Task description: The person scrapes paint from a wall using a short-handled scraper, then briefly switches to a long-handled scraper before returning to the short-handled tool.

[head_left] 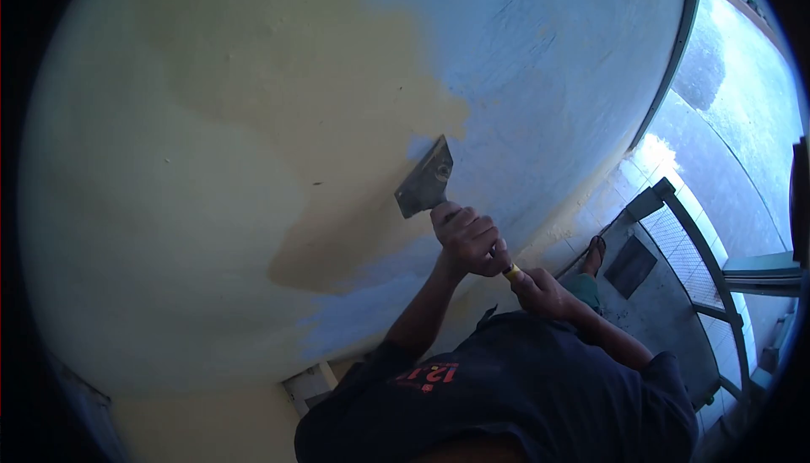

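Note:
A wide-bladed scraper (429,178) is held up against the wall (363,108), its blade at the border between yellowish paint and a bluish area. My left hand (467,239) is wrapped round the handle just below the blade. Farther down, my right hand (542,292) closes round the lower end of the same handle, where a bit of yellow shows between the two hands. Whether the blade's edge presses on the wall cannot be made out.
At the right stands a dark metal frame with mesh (675,231), beside a floor of pale tiles. My sandalled foot (596,254) is on a grey surface near a dark square patch (631,266). A dark edge (672,66) bounds the wall.

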### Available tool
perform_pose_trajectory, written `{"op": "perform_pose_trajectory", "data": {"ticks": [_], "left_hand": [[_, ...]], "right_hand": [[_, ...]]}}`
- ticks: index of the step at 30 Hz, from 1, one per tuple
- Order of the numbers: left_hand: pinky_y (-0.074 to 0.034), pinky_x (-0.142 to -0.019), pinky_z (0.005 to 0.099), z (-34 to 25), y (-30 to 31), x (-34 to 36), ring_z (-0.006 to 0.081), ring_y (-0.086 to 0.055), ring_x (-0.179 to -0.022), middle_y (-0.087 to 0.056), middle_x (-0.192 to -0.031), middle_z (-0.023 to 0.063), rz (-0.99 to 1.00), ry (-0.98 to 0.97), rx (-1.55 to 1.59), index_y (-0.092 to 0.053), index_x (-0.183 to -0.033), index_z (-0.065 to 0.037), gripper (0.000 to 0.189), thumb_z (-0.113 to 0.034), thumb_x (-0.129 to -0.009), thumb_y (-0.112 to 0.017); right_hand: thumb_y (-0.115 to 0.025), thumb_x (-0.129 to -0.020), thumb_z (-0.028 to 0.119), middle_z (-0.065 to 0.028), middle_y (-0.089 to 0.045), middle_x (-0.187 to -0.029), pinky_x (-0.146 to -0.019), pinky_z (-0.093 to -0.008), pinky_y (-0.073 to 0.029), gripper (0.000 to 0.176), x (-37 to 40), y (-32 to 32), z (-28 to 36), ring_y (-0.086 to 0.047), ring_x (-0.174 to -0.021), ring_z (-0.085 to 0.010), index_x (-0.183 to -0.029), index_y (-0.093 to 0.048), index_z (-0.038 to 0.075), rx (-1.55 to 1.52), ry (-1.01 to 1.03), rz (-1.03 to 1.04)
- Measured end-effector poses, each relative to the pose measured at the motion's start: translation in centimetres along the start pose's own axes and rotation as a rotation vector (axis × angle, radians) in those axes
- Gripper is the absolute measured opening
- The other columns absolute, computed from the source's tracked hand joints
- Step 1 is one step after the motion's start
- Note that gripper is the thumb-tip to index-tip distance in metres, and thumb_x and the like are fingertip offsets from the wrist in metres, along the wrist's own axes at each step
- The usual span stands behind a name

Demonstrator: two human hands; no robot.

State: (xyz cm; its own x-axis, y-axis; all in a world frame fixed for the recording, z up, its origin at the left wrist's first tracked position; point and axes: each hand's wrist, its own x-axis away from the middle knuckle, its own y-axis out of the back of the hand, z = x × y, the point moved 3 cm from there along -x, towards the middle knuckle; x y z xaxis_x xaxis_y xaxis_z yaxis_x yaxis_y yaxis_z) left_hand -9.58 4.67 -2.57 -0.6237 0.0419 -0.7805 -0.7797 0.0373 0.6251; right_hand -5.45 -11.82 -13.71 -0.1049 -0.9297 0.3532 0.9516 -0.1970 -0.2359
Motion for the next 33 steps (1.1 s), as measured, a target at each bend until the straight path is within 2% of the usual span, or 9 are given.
{"op": "perform_pose_trajectory", "data": {"ticks": [5, 8, 11, 14, 17, 23, 26, 28, 33], "left_hand": [[-0.032, -0.074, 0.0355, 0.1, 0.2, -0.4, 0.0141, -0.048, -0.054, -0.049, -0.051, -0.0037, -0.006, -0.010, 0.014, -0.043, -0.048, -0.018, 0.021, -0.027, -0.066, -0.050], [-0.033, -0.075, 0.0355, -0.1, 0.0, -0.4, 0.0142, -0.048, -0.054, -0.049, -0.050, -0.0037, -0.032, -0.004, 0.016, -0.043, -0.048, -0.017, 0.023, -0.027, -0.068, -0.050], [-0.033, -0.076, 0.0355, 0.0, 0.0, -0.4, 0.0144, -0.048, -0.054, -0.049, -0.050, -0.0038, -0.017, -0.012, 0.010, -0.042, -0.048, -0.017, 0.024, -0.027, -0.069, -0.050], [-0.033, -0.075, 0.0358, 0.0, 0.0, -0.4, 0.0145, -0.048, -0.055, -0.050, -0.051, -0.0036, -0.003, 0.006, 0.001, -0.042, -0.048, -0.017, 0.024, -0.027, -0.068, -0.050], [-0.033, -0.076, 0.0359, 0.0, 0.3, -0.8, 0.0147, -0.048, -0.055, -0.050, -0.051, -0.0036, -0.051, -0.027, 0.025, -0.042, -0.048, -0.017, 0.023, -0.027, -0.066, -0.050], [-0.033, -0.076, 0.0357, 0.2, 0.1, -0.4, 0.0146, -0.049, -0.055, -0.050, -0.051, -0.0029, -0.023, 0.015, 0.010, -0.042, -0.048, -0.017, 0.023, -0.029, -0.066, -0.050], [-0.033, -0.075, 0.0356, 0.2, 1.1, -1.3, 0.0148, -0.050, -0.055, -0.050, -0.051, -0.0030, 0.006, -0.008, -0.017, -0.042, -0.047, -0.017, 0.023, -0.028, -0.066, -0.050], [-0.033, -0.075, 0.0355, 0.0, 1.0, -1.6, 0.0149, -0.049, -0.054, -0.049, -0.050, -0.0033, -0.045, -0.007, -0.017, -0.040, -0.047, -0.018, 0.022, -0.028, -0.065, -0.050], [-0.033, -0.075, 0.0353, 0.6, 0.8, -1.2, 0.0149, -0.049, -0.055, -0.047, -0.049, -0.0027, -0.038, -0.017, 0.001, -0.040, -0.047, -0.018, 0.021, -0.027, -0.064, -0.049]], "right_hand": [[-0.038, -0.102, 0.054, 0.0028, -0.046, -0.064, -0.056, -0.0296, -0.039, 0.058, -0.2, 0.3, -0.4, -0.044, -0.061, -0.0075, -0.079, -0.053, 0.002, -0.015, 0.023, -0.040], [-0.038, -0.102, 0.055, 0.0028, -0.046, -0.064, -0.055, -0.0299, -0.039, 0.059, 0.1, 0.5, 0.4, -0.043, -0.061, -0.0074, -0.079, -0.052, 0.002, -0.020, -0.028, 0.021], [-0.038, -0.102, 0.056, 0.0031, -0.045, -0.064, -0.055, -0.0292, -0.038, 0.060, 0.0, 0.2, 0.7, -0.043, -0.061, -0.0071, -0.079, -0.052, 0.003, -0.019, 0.030, 0.036], [-0.038, -0.101, 0.056, 0.0033, -0.045, -0.064, -0.055, -0.0290, -0.038, 0.059, 0.2, 0.5, 0.4, -0.043, -0.060, -0.0074, -0.078, -0.052, 0.003, -0.002, 0.010, -0.016], [-0.038, -0.102, 0.056, 0.0033, -0.045, -0.064, -0.055, -0.0286, -0.038, 0.059, 0.4, 0.3, 1.5, -0.042, -0.060, -0.0078, -0.077, -0.051, 0.004, -0.041, -0.027, 0.067], [-0.037, -0.102, 0.056, 0.0032, -0.045, -0.064, -0.055, -0.0285, -0.039, 0.059, 0.4, 0.6, 1.8, -0.042, -0.060, -0.0077, -0.076, -0.051, 0.004, 0.011, -0.018, -0.007], [-0.038, -0.102, 0.055, 0.0031, -0.045, -0.064, -0.055, -0.0288, -0.039, 0.057, 0.5, 0.0, 2.5, -0.044, -0.060, -0.0076, -0.077, -0.051, 0.005, -0.074, -0.014, 0.084], [-0.038, -0.102, 0.054, 0.0028, -0.046, -0.065, -0.055, -0.0288, -0.040, 0.057, 0.7, 0.4, 2.4, -0.045, -0.060, -0.0075, -0.077, -0.051, 0.005, 0.005, -0.022, -0.005], [-0.039, -0.102, 0.053, 0.0027, -0.047, -0.064, -0.055, -0.0288, -0.040, 0.056, -0.4, 0.2, 2.4, -0.045, -0.060, -0.0072, -0.077, -0.051, 0.005, -0.044, -0.010, 0.024]]}}
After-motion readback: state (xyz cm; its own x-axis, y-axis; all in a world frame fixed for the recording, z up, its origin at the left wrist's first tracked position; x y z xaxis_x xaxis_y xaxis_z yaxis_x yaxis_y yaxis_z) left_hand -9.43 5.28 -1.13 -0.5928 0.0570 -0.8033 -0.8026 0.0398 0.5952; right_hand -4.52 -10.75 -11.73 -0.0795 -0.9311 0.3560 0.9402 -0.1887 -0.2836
